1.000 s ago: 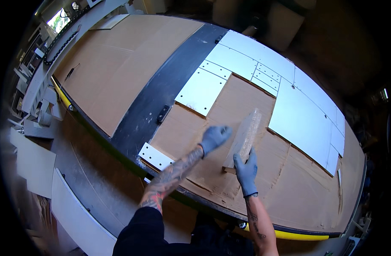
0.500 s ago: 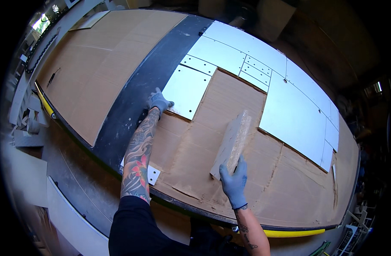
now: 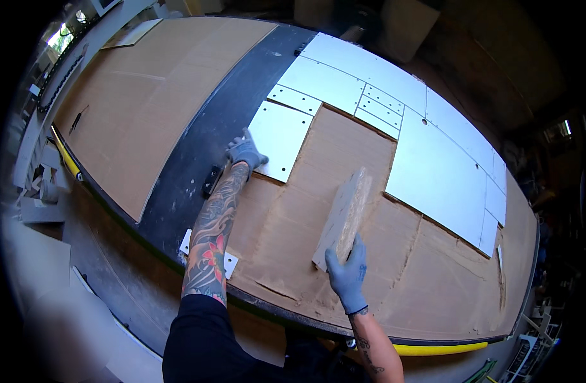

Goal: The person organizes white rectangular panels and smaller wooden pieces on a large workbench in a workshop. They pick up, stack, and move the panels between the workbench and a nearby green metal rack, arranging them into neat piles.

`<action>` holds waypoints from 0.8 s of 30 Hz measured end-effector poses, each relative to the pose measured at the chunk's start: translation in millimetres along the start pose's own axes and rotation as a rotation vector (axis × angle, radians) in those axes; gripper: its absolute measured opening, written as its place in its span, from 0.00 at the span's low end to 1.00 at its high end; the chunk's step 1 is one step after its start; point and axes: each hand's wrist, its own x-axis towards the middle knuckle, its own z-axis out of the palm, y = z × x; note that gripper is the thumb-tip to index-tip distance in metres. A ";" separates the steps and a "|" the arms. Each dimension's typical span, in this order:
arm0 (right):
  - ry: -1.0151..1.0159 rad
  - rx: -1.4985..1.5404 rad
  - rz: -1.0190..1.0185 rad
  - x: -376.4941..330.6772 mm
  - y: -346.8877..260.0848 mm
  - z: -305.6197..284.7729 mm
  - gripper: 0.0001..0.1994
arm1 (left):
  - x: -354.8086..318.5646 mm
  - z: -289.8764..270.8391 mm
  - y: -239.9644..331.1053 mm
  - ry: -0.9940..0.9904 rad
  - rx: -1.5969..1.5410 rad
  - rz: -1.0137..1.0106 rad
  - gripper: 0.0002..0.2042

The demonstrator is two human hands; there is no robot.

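My right hand (image 3: 349, 271), in a grey work glove, is closed around the near end of a thick chipboard block (image 3: 344, 214). The block is tilted up on the cardboard, its rough, layered-looking edge facing right. Whether it is one piece or several boards together I cannot tell. At the lower left corner of a white drilled panel (image 3: 280, 137), my gloved left hand (image 3: 247, 152) lies with fingers spread and the thumb over the panel's edge. A smaller white drilled piece (image 3: 231, 263) is partly hidden beneath my left forearm.
Several white panels (image 3: 440, 179) lie fitted together at the right and back. Brown cardboard (image 3: 171, 96) covers much of the table, beside a dark strip (image 3: 210, 127). A black fitting (image 3: 211, 180) sits by my left forearm. Yellow edging (image 3: 440, 350) runs along the near rim.
My left hand has shifted slightly right along the panel's corner, and more of the black fitting shows beside the forearm. My right hand keeps its hold on the chipboard block, almost unmoved.
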 end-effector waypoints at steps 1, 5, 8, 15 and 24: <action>-0.003 0.008 0.002 -0.1 0.7 0.5 0.36 | -10.2 -3.5 9.1 0.023 0.024 0.041 0.63; -0.017 0.068 0.020 0.0 -0.8 3.8 0.36 | -29.5 41.7 24.9 0.121 0.063 0.256 0.63; 0.002 0.043 0.000 -1.0 5.0 3.7 0.36 | -52.4 43.4 49.9 0.039 0.042 0.223 0.61; -0.014 0.025 0.040 0.6 4.9 -5.9 0.36 | -54.3 22.9 63.1 0.006 0.094 0.159 0.54; 0.000 0.040 -0.014 2.9 8.7 -8.1 0.36 | -8.1 16.9 -10.9 0.041 -0.053 -0.038 0.62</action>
